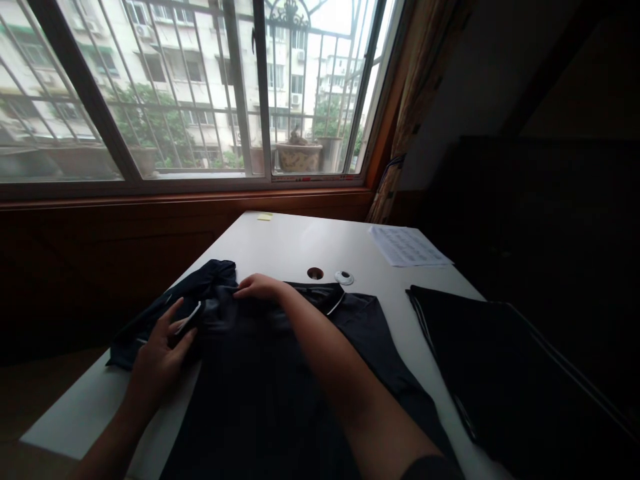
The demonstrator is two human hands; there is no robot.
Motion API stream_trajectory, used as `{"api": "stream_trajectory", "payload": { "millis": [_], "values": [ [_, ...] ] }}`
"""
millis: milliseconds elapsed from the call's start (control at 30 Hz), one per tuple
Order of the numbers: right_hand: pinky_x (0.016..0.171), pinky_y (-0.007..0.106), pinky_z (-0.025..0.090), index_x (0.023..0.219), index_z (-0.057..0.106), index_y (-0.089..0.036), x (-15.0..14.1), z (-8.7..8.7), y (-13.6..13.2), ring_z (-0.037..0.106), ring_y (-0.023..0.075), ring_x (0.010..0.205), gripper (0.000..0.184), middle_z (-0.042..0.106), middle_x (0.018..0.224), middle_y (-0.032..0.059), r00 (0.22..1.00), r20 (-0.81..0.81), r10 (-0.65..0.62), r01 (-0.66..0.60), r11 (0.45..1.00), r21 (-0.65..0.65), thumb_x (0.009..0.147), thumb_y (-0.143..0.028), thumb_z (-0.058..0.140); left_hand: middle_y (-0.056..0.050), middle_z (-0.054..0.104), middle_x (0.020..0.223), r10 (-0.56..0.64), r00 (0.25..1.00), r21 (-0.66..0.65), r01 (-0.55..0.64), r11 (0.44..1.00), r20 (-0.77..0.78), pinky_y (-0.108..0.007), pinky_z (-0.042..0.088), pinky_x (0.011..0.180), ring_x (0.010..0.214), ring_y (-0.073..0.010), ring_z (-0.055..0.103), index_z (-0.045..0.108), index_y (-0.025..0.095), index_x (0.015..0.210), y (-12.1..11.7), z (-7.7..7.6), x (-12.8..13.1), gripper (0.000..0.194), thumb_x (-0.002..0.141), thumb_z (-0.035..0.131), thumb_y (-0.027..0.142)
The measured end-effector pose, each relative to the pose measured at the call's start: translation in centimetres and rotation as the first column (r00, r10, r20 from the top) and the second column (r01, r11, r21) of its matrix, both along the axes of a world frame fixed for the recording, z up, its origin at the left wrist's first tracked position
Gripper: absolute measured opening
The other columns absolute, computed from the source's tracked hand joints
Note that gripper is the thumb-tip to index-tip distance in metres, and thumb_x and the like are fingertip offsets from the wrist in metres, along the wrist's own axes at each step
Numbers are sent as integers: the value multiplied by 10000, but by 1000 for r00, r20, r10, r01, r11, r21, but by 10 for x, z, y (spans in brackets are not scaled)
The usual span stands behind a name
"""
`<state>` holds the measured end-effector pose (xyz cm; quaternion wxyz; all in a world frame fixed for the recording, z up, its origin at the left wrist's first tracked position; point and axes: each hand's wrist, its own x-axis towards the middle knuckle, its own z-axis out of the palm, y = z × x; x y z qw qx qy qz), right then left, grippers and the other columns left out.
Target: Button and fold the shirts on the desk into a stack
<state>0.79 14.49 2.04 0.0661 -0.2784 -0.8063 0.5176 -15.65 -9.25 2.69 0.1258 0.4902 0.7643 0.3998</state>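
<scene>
A dark polo shirt [260,393] with a white-edged collar lies spread on the white table [310,240]. My left hand [163,347] is at its left sleeve, with thumb and fingers closed around the white-trimmed cuff. Reaching across the shirt, my right hand [257,287] pinches the cloth near the left shoulder, where the fabric is bunched and slightly blurred. Just beyond my left hand rests a crumpled navy garment [145,327], partly covered by the sleeve. My right forearm hides part of the shirt's chest.
On the right side of the table lies a folded dark garment [480,353]. Printed sheets [407,247] sit at the back right, and a yellow sticky note [265,217] at the back left. A round cable hole [315,273] has its cap [345,277] beside it. Beyond stands a barred window [200,93].
</scene>
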Motion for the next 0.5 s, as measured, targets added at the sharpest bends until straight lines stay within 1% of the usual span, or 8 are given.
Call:
{"api": "stream_trajectory", "payload": {
  "millis": [133, 200, 267, 300, 367, 400, 433, 500],
  "values": [
    [691, 242, 440, 939, 718, -161, 15, -5, 5, 561, 120, 715, 226, 650, 794, -12, 984, -156, -82, 79, 997, -22, 796, -336, 722, -83, 723, 1208, 13, 987, 66, -24, 998, 162, -465, 588, 875, 1023, -289, 722, 291, 328, 1537, -5, 1, -1, 762, 860, 613, 466],
    [728, 245, 443, 934, 714, -153, 19, -4, 3, 557, 118, 751, 191, 645, 842, -3, 969, -224, -107, 104, 994, -25, 772, -253, 726, -62, 730, 1200, 30, 985, 93, -47, 995, 172, -463, 596, 869, 1031, -286, 721, 281, 337, 1539, -7, 1, 1, 751, 870, 604, 448],
    [742, 250, 445, 915, 715, -152, 23, -2, -1, 548, 116, 765, 173, 636, 898, 5, 953, -279, -116, 114, 993, -24, 748, -195, 724, -38, 732, 1201, 31, 996, 124, -42, 991, 85, -481, 599, 869, 1048, -290, 715, 264, 356, 1542, -9, 1, 2, 714, 899, 569, 423],
    [746, 252, 448, 897, 716, -152, 25, 1, -3, 544, 114, 769, 156, 631, 925, 10, 947, -300, -114, 113, 993, -22, 742, -172, 714, -31, 728, 1208, -10, 1000, 159, 9, 987, 6, -491, 597, 880, 1066, -289, 709, 251, 360, 1545, -11, 0, 2, 689, 921, 541, 398],
    [767, 260, 457, 840, 718, -150, 33, 6, -7, 552, 115, 786, 115, 625, 965, 21, 940, -329, -92, 91, 996, -19, 736, -121, 679, -27, 708, 1248, -199, 952, 241, 255, 936, -234, -496, 579, 932, 1129, -276, 681, 277, 362, 1536, -14, -1, 3, 616, 960, 490, 308],
    [787, 265, 463, 805, 719, -147, 39, 9, -9, 564, 119, 806, 116, 629, 977, 27, 940, -334, -69, 67, 998, -19, 729, -89, 654, -29, 693, 1275, -326, 864, 251, 438, 863, -384, -484, 566, 966, 1164, -263, 664, 325, 357, 1518, -16, -1, 4, 577, 970, 472, 248],
    [811, 268, 467, 770, 721, -144, 45, 12, -11, 580, 125, 834, 139, 637, 990, 33, 942, -333, -41, 36, 999, -21, 718, -56, 627, -30, 674, 1306, -442, 726, 215, 617, 757, -527, -462, 548, 1006, 1202, -247, 641, 382, 344, 1495, -17, -1, 7, 552, 972, 463, 187],
    [853, 268, 475, 708, 723, -142, 61, 15, -13, 611, 141, 899, 197, 663, 1019, 44, 949, -313, 25, -36, 999, -30, 682, -4, 585, -31, 639, 1359, -583, 397, 31, 843, 537, -709, -409, 508, 1070, 1270, -221, 590, 461, 309, 1456, -21, 2, 14, 537, 963, 464, 96]
  ]
}}
